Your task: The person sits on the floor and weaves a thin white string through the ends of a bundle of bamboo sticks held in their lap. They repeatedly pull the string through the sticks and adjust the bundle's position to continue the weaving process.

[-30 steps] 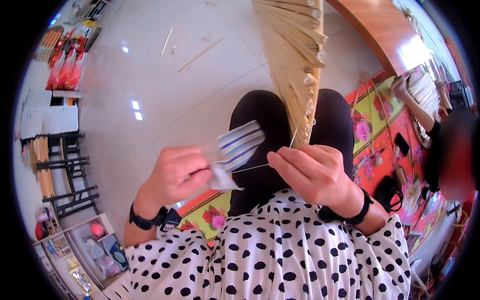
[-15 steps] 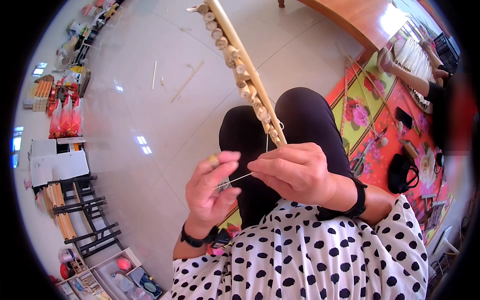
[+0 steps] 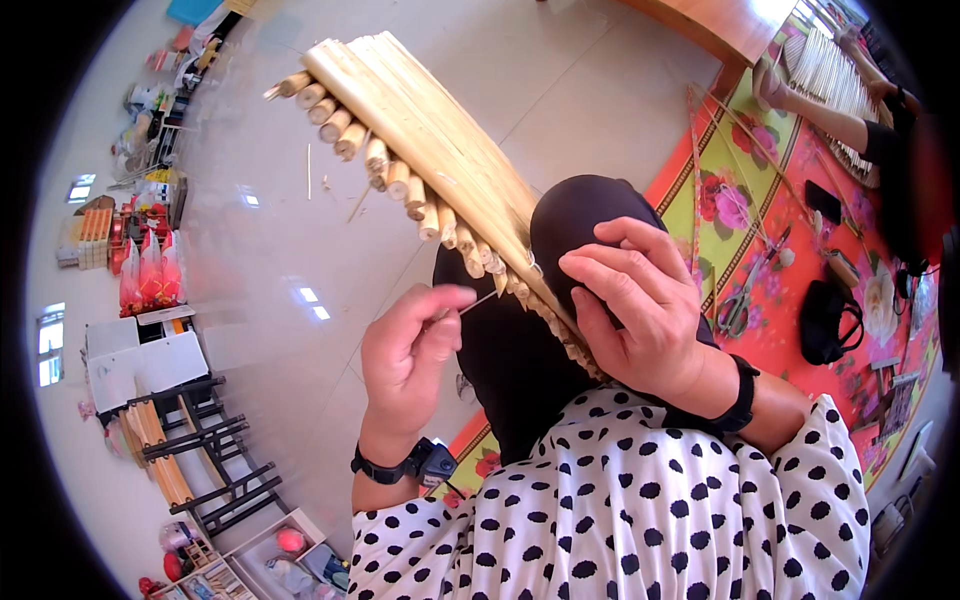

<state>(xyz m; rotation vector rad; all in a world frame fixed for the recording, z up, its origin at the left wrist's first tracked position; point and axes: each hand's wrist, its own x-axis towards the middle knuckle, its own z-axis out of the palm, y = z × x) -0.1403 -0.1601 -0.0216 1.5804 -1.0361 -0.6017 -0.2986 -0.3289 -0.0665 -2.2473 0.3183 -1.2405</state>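
A fan-like bundle of pale split cane or bamboo (image 3: 420, 130), with a row of round cut ends along one edge, lies slanted across my dark-trousered knees toward the upper left. My left hand (image 3: 410, 365) is left of the bundle, thumb and forefinger pinched on a thin thread (image 3: 478, 304) that runs to the cut ends; whether it has a needle on it I cannot tell. My right hand (image 3: 635, 310) is over the bundle's lower part and my right knee, fingers curved and apart, holding nothing visible.
A floral mat (image 3: 740, 190) at right bears scissors (image 3: 735, 310), a phone (image 3: 822, 202) and a black bag (image 3: 828, 325). A co-worker's legs (image 3: 820, 110) and a wooden table (image 3: 720, 25) are upper right. Stacked stools (image 3: 205, 455) and red bags (image 3: 150, 280) line the left.
The bundle has swung from upright to slanting up-left. My right fingers have released the thread and spread over the bundle. The striped cloth seen earlier in my left hand is no longer visible.
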